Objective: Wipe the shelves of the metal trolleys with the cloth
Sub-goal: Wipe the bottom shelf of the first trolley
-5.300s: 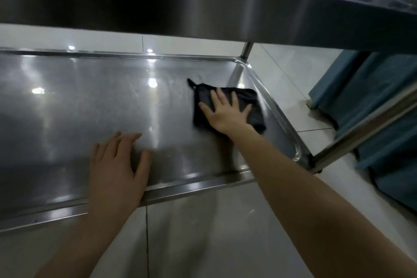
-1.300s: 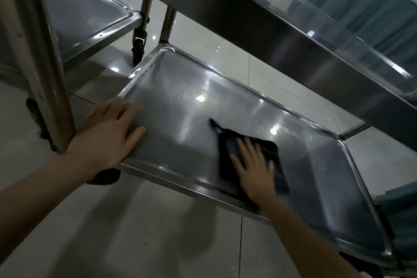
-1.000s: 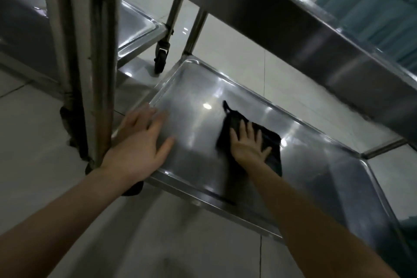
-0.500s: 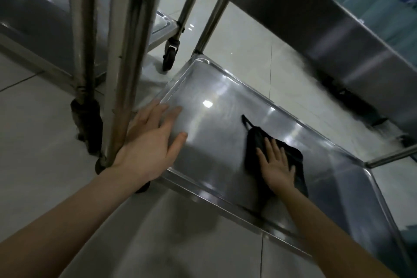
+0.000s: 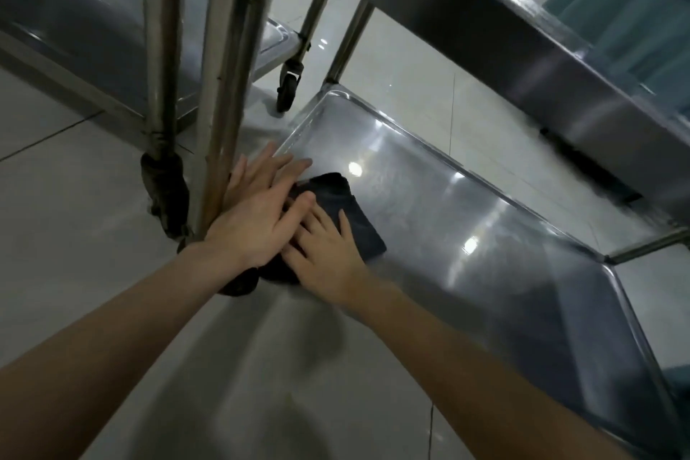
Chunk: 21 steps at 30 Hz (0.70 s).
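Stainless-steel lower trolley shelf (image 5: 466,235), shallow rimmed tray: bears one dark folded cloth (image 5: 354,213) at its near left corner. My left hand (image 5: 257,213) lies flat, overlapping the cloth's edge, gripping nothing. My right hand (image 5: 325,254) presses flat on the cloth, fingers straight.

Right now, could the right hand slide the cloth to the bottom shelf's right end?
Probably yes: the right hand lies flat on the cloth, the bottom shelf beyond it is bare metal, and the upper shelf sits higher.

Black cloth (image 5: 354,215) on the silver-grey metal shelf (image 5: 466,220) — plain, unpatterned; pale grey-white floor tiles (image 5: 403,60) with dark joints; teal-blue fabric (image 5: 619,11) at the upper right
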Each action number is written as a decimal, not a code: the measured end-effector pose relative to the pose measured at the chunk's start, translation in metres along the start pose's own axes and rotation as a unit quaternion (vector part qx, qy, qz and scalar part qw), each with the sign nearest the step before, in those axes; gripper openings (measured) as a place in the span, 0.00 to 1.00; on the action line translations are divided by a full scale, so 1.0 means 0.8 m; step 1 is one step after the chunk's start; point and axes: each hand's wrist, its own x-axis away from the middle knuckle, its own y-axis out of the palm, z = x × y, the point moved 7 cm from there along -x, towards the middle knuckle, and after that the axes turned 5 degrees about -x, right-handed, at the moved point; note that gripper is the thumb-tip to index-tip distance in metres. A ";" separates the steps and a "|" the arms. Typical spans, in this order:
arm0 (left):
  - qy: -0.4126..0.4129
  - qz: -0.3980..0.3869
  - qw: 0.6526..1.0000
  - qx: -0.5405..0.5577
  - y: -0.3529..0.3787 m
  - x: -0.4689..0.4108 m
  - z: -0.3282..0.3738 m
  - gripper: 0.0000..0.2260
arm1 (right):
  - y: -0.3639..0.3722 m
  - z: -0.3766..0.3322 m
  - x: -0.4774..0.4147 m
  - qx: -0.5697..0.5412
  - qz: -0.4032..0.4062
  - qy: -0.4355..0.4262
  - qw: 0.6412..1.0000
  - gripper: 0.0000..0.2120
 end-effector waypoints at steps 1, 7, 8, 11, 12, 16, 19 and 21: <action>-0.002 -0.010 1.000 -0.004 0.002 -0.001 -0.001 0.27 | -0.004 0.004 0.025 -0.010 0.007 -0.011 1.000 0.26; 0.015 -0.022 0.998 -0.050 0.008 -0.001 0.002 0.30 | -0.030 0.127 0.227 0.041 0.007 0.072 0.997 0.24; 0.018 -0.021 0.998 -0.055 0.008 0.000 0.003 0.31 | -0.036 0.143 0.247 0.040 0.000 0.095 0.995 0.24; 0.017 -0.015 0.998 -0.053 0.009 -0.001 0.003 0.32 | -0.036 0.141 0.244 0.062 -0.025 0.118 0.991 0.25; 0.015 -0.012 0.999 -0.048 0.008 -0.001 0.002 0.32 | -0.030 0.127 0.226 0.076 -0.024 0.110 0.991 0.25; 0.015 0.008 1.000 -0.016 0.003 0.000 0.003 0.30 | -0.010 0.042 0.110 0.091 0.013 0.037 0.995 0.26; -0.006 0.004 1.000 0.004 0.002 -0.004 0.000 0.27 | -0.009 0.014 0.077 0.085 0.032 0.004 0.996 0.27; 0.002 0.000 1.000 -0.027 0.006 -0.004 -0.001 0.26 | -0.013 0.042 0.113 0.091 0.034 0.008 0.995 0.26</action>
